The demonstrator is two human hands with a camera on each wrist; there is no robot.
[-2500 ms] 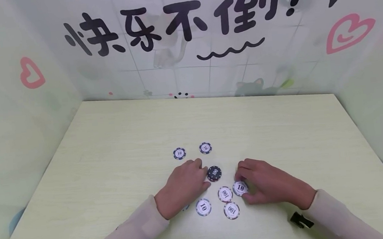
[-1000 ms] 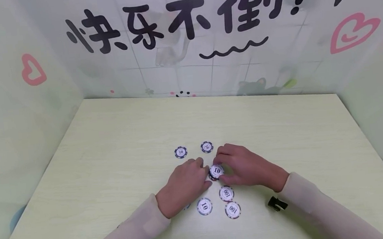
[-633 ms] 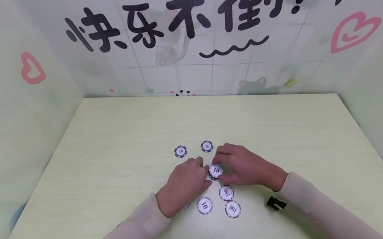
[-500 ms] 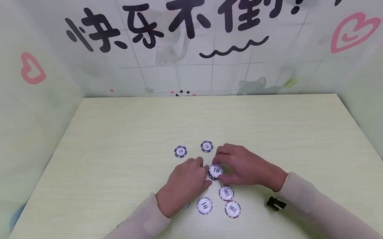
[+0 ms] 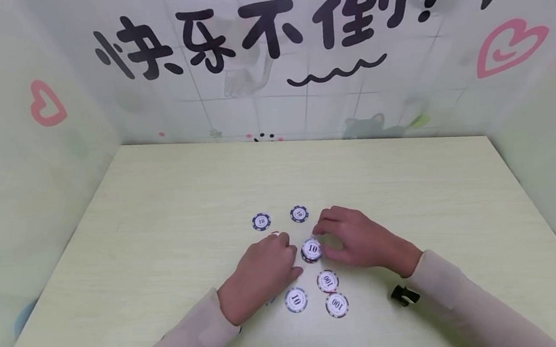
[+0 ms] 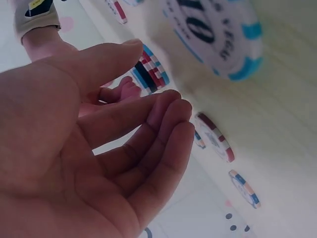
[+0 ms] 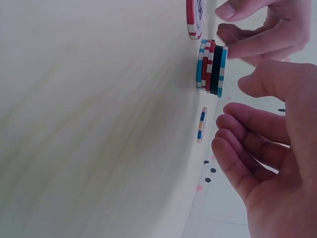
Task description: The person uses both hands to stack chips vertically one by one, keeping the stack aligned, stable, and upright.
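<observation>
A short stack of poker chips stands mid-table, topped by a chip marked 10. In the right wrist view the stack shows light blue, red and black edges. My left hand is just left of it, fingers loosely bent with nothing between them. On the stack's other side my right hand is parted round nothing, thumb close to the top chip's edge. Beyond the left fingers, a red-edged chip lies on the table; the hand mostly hides it in the head view. Another chip is largely under the left wrist.
Two dark-blue-edged chips, one left and one right, lie farther back. Nearer are a light-blue-edged 10 chip and two 100 chips, one behind the other. A black clip-like piece is by the right sleeve.
My right hand has carried a 10 chip leftward from beside the 100 chips onto the stack and let go. My left hand has drawn away leftward, uncovering part of a red-edged chip.
</observation>
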